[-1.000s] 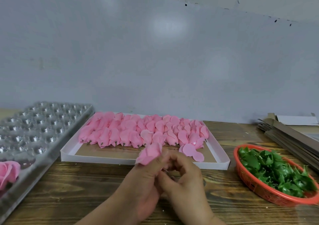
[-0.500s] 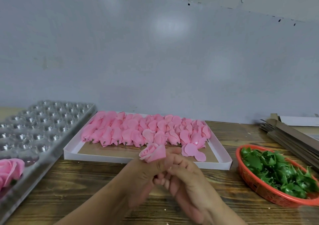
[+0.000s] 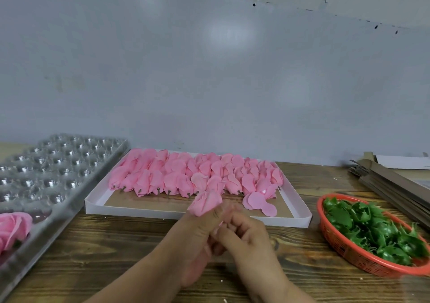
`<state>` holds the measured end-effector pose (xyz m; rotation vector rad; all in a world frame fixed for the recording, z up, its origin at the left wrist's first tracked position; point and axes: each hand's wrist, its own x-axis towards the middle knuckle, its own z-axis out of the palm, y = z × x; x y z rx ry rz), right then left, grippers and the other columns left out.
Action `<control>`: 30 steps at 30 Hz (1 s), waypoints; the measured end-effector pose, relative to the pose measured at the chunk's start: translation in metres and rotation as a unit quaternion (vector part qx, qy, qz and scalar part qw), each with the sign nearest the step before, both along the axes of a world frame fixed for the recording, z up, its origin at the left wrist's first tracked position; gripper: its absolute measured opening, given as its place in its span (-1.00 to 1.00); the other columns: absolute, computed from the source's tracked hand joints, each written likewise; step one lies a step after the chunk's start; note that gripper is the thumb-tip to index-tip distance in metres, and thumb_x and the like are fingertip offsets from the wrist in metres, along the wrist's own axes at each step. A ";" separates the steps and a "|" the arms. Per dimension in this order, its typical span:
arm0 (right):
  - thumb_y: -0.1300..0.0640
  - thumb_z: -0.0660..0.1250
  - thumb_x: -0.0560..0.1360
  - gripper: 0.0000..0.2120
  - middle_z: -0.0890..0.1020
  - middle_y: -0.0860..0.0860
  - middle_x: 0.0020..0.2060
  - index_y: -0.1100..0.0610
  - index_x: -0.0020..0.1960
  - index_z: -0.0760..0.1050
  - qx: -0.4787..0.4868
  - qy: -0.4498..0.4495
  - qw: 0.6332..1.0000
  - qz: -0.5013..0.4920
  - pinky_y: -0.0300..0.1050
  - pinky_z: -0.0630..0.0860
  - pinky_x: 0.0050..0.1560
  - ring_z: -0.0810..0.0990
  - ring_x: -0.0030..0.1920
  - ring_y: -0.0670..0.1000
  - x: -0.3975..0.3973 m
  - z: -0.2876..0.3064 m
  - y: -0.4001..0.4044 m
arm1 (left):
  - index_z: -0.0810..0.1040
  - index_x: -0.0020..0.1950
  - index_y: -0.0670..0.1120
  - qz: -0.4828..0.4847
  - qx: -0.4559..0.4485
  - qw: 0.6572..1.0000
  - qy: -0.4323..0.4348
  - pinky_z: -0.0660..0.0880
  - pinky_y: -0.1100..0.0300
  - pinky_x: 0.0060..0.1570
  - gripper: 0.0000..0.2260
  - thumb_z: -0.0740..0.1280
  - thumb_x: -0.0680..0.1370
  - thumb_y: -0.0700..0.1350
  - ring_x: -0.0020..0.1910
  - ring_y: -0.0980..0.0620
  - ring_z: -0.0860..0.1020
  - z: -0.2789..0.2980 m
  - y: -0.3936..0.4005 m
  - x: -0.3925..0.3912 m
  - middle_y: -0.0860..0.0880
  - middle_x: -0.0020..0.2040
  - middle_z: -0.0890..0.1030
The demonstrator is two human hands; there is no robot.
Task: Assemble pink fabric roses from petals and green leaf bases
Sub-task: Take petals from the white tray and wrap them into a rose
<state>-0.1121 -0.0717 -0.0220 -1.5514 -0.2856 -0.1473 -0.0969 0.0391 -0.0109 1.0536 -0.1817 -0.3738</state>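
Wall: plain grey, matte, a few dark specks. Table: dark wood planks, rough grain. Mould tray, left: clear shiny plastic, rows of round ribbed cups, nearly all unfilled; one finished rose sits in a near cup, soft layered pink petals. Judged from that, the job is barely begun: one done, many to go. White tray, centre: shallow card box with brown liner, packed with rows of pink buds, thin matte fabric, each on a short dark stub; a few flat round loose petals lie at its near right corner. Red basket, right: oval plastic mesh heaped with green leaf bases, glossy, spiky-edged. Stack of brown card behind it. Hands meet above the table, just before the white tray. Left hand has fingers curled round a rose bud, held up at the fingertips, petals loosely wrapped. Right hand curls against it from below; whether it pinches the stem or a petal I cannot tell, the fingers are blurred. No leaf base on this bud that I can see, so that step looks left.
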 end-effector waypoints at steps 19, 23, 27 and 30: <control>0.08 0.42 0.24 -0.87 0.53 0.10 -0.49 0.14 -0.37 0.58 0.084 0.104 0.984 0.119 -0.20 0.46 -0.46 0.44 -0.53 -0.03 0.000 0.005 -0.002 | 0.69 0.02 -0.14 -0.050 0.039 0.998 -0.024 0.29 0.28 -0.56 -0.49 0.57 0.22 0.15 -0.57 0.06 0.34 -0.002 0.008 0.001 -0.11 -0.46 0.36; 0.10 0.39 0.30 -0.87 0.52 0.12 -0.48 0.17 -0.31 0.58 0.136 0.152 0.964 0.169 -0.18 0.47 -0.47 0.45 -0.53 -0.02 -0.001 0.007 -0.002 | 0.68 0.03 -0.13 -0.080 0.041 0.995 -0.038 0.34 0.29 -0.62 -0.43 0.59 0.17 0.20 -0.65 0.05 0.38 0.000 0.011 0.003 -0.07 -0.58 0.41; 0.22 0.37 0.28 -0.95 0.54 0.15 -0.43 0.18 -0.27 0.60 0.081 0.069 0.992 0.064 -0.18 0.45 -0.42 0.46 -0.44 0.03 -0.001 0.001 0.002 | 0.54 0.11 -0.29 -0.006 0.020 1.000 0.005 0.34 0.22 -0.44 -0.38 0.57 0.25 0.09 -0.45 -0.01 0.46 -0.006 0.003 0.007 -0.21 -0.31 0.51; 0.26 0.39 0.28 -0.89 0.49 0.04 -0.46 0.14 -0.21 0.63 0.018 -0.020 1.000 -0.001 -0.14 0.40 -0.36 0.40 -0.40 0.00 0.000 -0.005 0.004 | 0.49 0.16 -0.30 0.024 -0.015 0.999 0.020 0.50 0.06 -0.12 -0.36 0.53 0.23 0.05 -0.17 -0.12 0.59 -0.008 -0.002 0.006 -0.22 -0.12 0.59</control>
